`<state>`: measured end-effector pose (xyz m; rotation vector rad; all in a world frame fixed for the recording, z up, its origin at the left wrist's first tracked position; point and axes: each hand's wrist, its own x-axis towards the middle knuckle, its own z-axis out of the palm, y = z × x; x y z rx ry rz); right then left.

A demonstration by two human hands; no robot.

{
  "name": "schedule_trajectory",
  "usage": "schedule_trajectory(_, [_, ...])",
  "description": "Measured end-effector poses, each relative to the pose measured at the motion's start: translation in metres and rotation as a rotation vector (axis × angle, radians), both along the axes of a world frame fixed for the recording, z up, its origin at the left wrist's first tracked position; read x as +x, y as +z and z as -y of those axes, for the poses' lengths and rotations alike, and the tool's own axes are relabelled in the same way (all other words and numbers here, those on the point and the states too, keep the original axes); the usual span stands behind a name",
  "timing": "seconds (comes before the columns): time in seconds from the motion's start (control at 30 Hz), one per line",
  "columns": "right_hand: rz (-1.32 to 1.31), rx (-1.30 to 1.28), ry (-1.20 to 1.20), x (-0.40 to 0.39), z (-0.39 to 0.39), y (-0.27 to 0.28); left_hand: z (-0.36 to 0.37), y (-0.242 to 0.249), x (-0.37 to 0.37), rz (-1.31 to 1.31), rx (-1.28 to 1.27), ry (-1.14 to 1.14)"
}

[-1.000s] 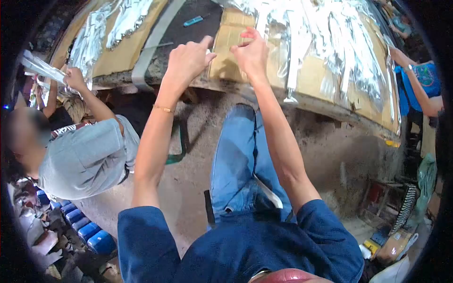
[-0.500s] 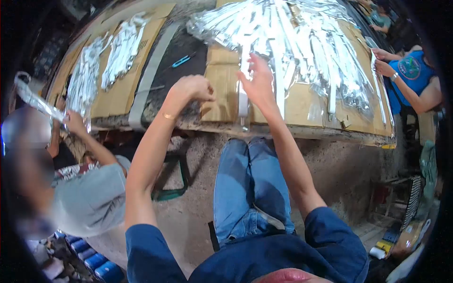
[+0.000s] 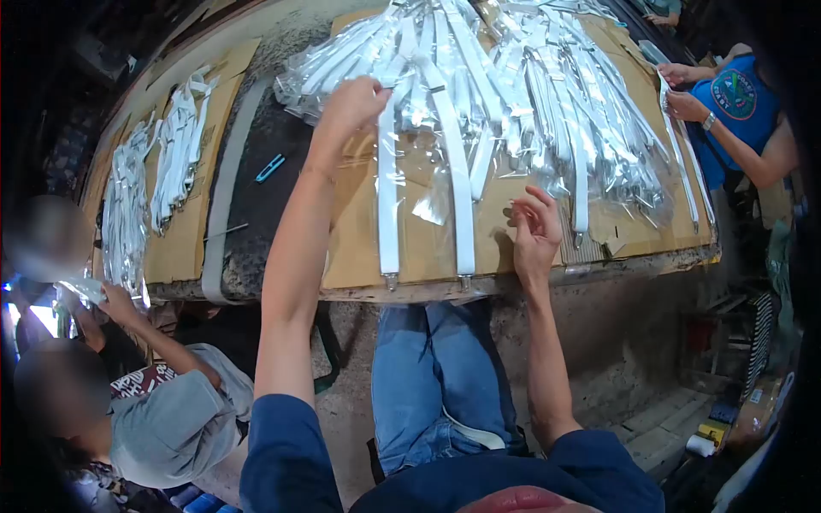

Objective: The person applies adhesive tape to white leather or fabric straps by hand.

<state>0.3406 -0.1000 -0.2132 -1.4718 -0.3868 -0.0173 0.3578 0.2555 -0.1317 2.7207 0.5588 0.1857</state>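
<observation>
My left hand [image 3: 355, 104] has its fingers closed at the top of a white strap [image 3: 387, 192] with a metal clip at its lower end. Right of it lies a second white strap [image 3: 460, 205], its clip at the table's front edge. Both lie on brown cardboard [image 3: 351, 231] under clear plastic. My right hand [image 3: 537, 224] is raised over the cardboard, fingers apart and curled, holding nothing. Beyond my hands spreads a large pile of white straps in clear plastic [image 3: 556, 94].
Blue snips [image 3: 269, 168] lie on the dark tabletop at the left. Two more strap piles [image 3: 181, 145] rest on cardboard farther left. A person in grey [image 3: 175, 419] sits at the left; another in blue [image 3: 731, 98] handles straps at the right. A rack [image 3: 714, 342] stands low right.
My left hand has moved up and now pinches at a strap. My right hand has moved down and right. Two straps now lie spread toward the front edge, and the view has shifted.
</observation>
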Motion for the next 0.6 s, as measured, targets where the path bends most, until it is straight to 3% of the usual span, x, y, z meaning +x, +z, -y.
schedule_trajectory(0.03, [0.112,-0.048,-0.026,-0.001,0.002,-0.003,-0.003,-0.001,0.017,0.026,0.056,0.012])
schedule_trajectory(0.2, [0.058,-0.038,-0.01,-0.003,0.005,-0.001,0.045,0.002,0.003,0.192,0.05,0.039])
schedule_trajectory(0.3, [0.102,-0.118,-0.02,-0.004,0.006,-0.004,0.038,-0.007,0.009,0.305,0.181,0.018])
schedule_trajectory(0.37, [0.071,-0.079,-0.02,-0.006,0.008,-0.012,0.014,-0.001,0.043,0.309,-0.057,0.097])
schedule_trajectory(0.43, [0.065,-0.038,-0.034,-0.002,0.009,-0.015,-0.007,-0.005,0.085,0.385,-0.061,0.125])
schedule_trajectory(0.57, [0.059,-0.086,-0.061,-0.006,0.005,-0.005,-0.057,-0.034,0.159,0.084,-0.268,0.226])
schedule_trajectory(0.6, [0.031,-0.087,-0.066,-0.006,0.005,-0.008,-0.079,-0.063,0.186,0.147,-0.259,0.261])
